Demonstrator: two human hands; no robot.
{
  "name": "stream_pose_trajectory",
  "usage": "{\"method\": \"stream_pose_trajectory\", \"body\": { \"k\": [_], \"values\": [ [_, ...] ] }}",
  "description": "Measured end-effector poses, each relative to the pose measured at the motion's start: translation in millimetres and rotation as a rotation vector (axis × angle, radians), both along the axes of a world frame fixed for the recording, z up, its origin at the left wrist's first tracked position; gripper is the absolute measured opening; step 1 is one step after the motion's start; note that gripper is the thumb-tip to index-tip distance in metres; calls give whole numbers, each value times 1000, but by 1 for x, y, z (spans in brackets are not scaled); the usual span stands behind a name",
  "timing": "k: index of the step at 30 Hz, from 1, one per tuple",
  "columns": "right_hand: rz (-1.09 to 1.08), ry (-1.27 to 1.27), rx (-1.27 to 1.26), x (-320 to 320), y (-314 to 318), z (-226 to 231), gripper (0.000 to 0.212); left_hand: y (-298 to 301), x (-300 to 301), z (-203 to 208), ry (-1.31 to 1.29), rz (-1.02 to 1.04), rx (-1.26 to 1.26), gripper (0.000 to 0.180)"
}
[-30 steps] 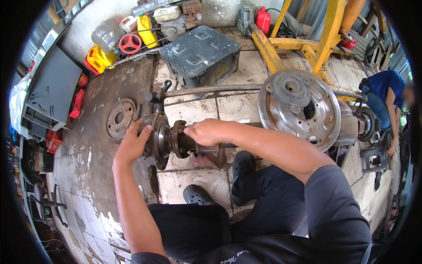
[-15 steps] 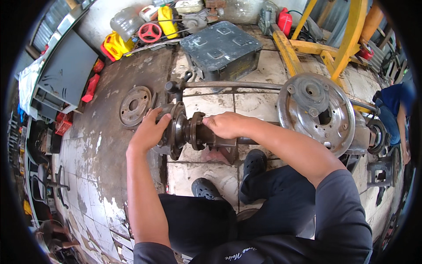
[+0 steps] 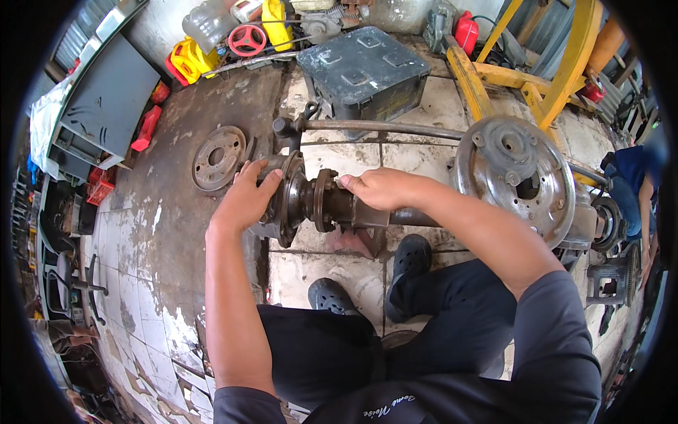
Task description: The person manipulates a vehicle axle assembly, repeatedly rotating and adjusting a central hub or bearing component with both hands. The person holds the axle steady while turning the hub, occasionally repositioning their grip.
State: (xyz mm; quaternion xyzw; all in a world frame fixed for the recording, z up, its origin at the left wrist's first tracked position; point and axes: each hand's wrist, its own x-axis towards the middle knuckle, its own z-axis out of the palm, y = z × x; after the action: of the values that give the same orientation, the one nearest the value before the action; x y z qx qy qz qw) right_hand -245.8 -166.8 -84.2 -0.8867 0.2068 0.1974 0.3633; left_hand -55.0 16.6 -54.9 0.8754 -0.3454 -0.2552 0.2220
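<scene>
A greasy metal axle [image 3: 417,218] lies crosswise before me, with a wheel hub [image 3: 289,201] at its left end. My left hand [image 3: 248,196] wraps over the hub's outer left side, thumb on top and fingers partly hidden behind it. Right of the hub's wide rim, a bolted round flange [image 3: 323,201] sits on the axle. My right hand [image 3: 374,189] grips the axle housing just right of that flange, thumb by the flange edge, other fingers out of sight. A round backing plate [image 3: 558,191] stands at the axle's right part.
A long rod [image 3: 381,127] runs behind the axle. Beyond it stands a dark box [image 3: 364,81]. On the floor at left lies a round metal plate [image 3: 219,159]. A yellow frame [image 3: 470,78] stands back right, and another person [image 3: 628,187] is at far right.
The whole view has shifted slightly, so the parts appear a little to the right. Both hands keep their holds on the hub and the axle housing.
</scene>
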Motion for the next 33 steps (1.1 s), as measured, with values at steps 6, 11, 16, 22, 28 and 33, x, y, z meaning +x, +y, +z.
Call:
{"method": "stream_pose_trajectory", "body": {
  "k": [6, 11, 16, 22, 28, 33],
  "values": [
    [31, 73, 35, -3, 1, 24, 79, 6, 1, -1, -34, -18, -11, 62],
    [-4, -1, -54, -3, 4, 11, 78, 0, 2, 2, -23, -8, 18, 64],
    [-16, 29, -18, -8, 2, 19, 79, -1, 1, 3, -3, -2, 9, 64],
    [-75, -5, -23, -3, 4, 4, 79, 4, 4, 2, -33, -29, -28, 63],
    [-31, 32, -25, -1, -5, -2, 79, 1, 1, 0, -11, -4, -6, 63],
    [35, 12, -16, -8, -5, -13, 75, 0, 1, 2, 13, -5, 5, 63]
  ]
}}
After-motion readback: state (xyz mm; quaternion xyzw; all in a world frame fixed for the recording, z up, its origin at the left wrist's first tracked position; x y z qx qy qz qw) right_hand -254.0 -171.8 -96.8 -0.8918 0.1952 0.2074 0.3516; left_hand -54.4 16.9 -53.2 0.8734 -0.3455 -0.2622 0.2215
